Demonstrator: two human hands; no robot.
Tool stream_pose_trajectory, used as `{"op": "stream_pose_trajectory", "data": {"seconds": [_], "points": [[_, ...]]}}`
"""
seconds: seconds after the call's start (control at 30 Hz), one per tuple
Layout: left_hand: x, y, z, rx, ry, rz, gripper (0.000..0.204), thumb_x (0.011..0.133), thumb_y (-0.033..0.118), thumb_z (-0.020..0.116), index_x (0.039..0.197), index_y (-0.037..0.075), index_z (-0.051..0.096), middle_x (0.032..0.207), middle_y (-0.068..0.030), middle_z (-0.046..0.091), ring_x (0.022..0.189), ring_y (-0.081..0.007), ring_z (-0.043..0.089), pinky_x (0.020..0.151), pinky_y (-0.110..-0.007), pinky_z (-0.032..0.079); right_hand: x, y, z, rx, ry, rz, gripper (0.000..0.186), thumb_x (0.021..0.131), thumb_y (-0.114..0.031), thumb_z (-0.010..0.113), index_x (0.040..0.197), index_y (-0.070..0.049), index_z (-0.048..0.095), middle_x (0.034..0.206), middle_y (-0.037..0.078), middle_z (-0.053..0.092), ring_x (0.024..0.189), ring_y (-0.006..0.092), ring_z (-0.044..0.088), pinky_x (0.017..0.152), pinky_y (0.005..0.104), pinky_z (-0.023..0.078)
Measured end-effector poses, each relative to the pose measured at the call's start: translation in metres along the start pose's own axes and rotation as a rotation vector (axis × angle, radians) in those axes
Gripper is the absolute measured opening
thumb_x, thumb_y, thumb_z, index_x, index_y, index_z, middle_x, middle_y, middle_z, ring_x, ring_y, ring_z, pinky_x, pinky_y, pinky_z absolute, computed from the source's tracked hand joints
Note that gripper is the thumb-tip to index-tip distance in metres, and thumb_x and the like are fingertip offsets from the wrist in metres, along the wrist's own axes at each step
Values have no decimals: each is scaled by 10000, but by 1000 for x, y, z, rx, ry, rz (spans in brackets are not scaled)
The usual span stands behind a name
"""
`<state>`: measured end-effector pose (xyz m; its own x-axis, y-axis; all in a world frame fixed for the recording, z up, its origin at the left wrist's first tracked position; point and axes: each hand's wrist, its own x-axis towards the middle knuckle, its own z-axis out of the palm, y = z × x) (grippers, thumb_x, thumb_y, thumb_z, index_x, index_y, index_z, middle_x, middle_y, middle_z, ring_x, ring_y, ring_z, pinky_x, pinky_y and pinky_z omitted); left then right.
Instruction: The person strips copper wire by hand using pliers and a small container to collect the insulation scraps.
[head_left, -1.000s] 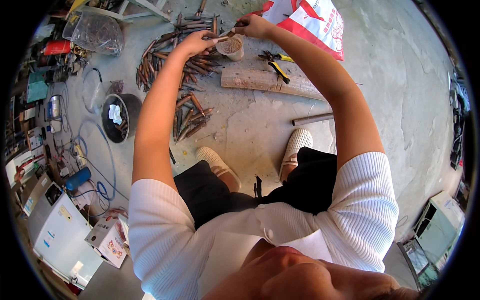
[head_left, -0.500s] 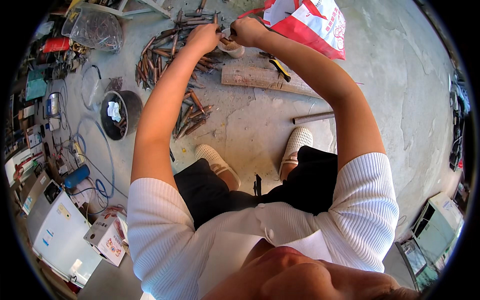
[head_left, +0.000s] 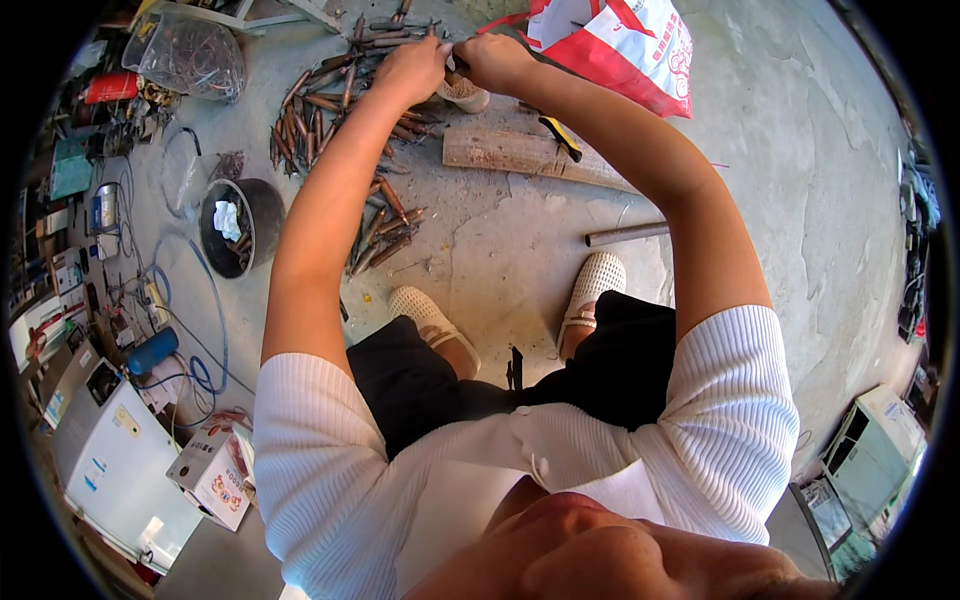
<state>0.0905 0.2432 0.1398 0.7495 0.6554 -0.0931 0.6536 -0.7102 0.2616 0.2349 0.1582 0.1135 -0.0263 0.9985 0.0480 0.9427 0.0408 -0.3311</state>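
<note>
Both arms reach to the far side of the floor. My left hand (head_left: 411, 72) is closed, its fingers meeting my right hand (head_left: 497, 65), also closed. Something small shows between the fingertips, too hidden to name. Just below the hands stands a small whitish cup (head_left: 464, 97) with brownish contents. Left of it and partly behind my left forearm spreads a heap of brown, copper-coloured rods (head_left: 300, 130), many with pointed ends. A smaller group of these rods (head_left: 385, 240) lies nearer to me.
A long worn board (head_left: 530, 160) lies right of the cup, a yellow-and-black-handled tool (head_left: 560, 140) on it. Nearer is a metal pipe (head_left: 627, 236). A red-and-white bag (head_left: 620, 50) stands at far right. Left are a black bucket (head_left: 262, 230), hoses (head_left: 215, 300) and a cardboard box (head_left: 213, 478).
My hands have come closer together above the cup, the left shifting slightly right. A brown piece seen at the cup between them is now mostly hidden.
</note>
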Motion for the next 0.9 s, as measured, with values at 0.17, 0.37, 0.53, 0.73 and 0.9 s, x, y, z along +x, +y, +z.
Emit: {"op": "stream_pose_trajectory", "data": {"seconds": [0.17, 0.37, 0.53, 0.73, 0.9], "points": [[8, -35, -11, -177, 147, -124, 702, 913, 671, 206, 1315, 158, 465, 970, -154, 656, 992, -356, 596, 887, -470, 438, -9, -1, -13, 48, 164, -31, 222, 839, -296, 565, 912, -100, 637, 876, 134, 668, 795, 330, 649, 683, 437, 515], [14, -68, -8, -411, 28, -157, 642, 943, 621, 265, 1191, 106, 557, 813, -33, 601, 676, -126, 513, 602, -314, 440, -8, -2, 1, 139, 201, -18, 240, 850, -307, 563, 951, -97, 617, 858, 139, 664, 787, 335, 643, 687, 438, 510], [12, -86, 1, -527, 2, -214, 543, 950, 554, 381, 1140, 87, 584, 783, -15, 581, 621, -125, 467, 573, -298, 423, -4, 7, 5, 186, 199, 12, 233, 847, -313, 578, 949, -107, 618, 841, 140, 665, 797, 335, 641, 697, 443, 504], [-7, -107, -10, -425, -43, -352, 466, 942, 475, 480, 1163, 76, 581, 769, -28, 599, 595, -128, 498, 584, -312, 439, 7, 30, -19, -14, 343, 26, 286, 874, -406, 568, 983, -146, 620, 794, 144, 661, 764, 336, 648, 634, 439, 511], [-27, -167, 13, -149, -70, -308, 445, 914, 439, 533, 1156, 73, 605, 971, -115, 648, 898, -273, 610, 807, -430, 477, 9, 152, -48, -710, -47, 349, 290, 833, -392, 625, 964, -137, 671, 929, 86, 695, 831, 282, 678, 644, 399, 545]]}}
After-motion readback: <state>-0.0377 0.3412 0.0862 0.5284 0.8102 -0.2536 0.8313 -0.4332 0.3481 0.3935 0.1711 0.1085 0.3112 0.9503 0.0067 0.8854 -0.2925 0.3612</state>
